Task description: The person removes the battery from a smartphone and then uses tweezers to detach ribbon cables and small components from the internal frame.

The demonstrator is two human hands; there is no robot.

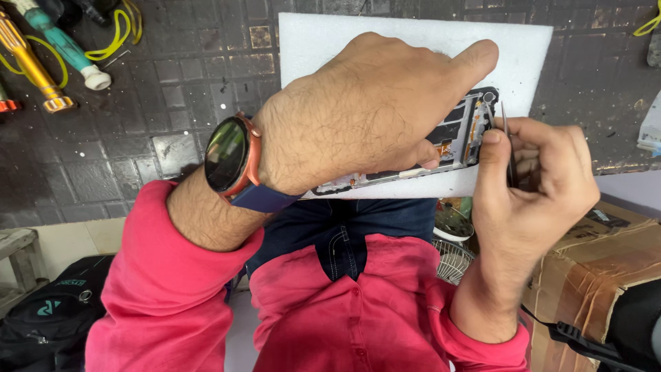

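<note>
A dark, grid-patterned work mat (172,83) is spread over the bench. A white foam sheet (330,41) is laid far centre; yellow-handled (31,65) and teal-handled screwdrivers (62,45) are left far left.
</note>
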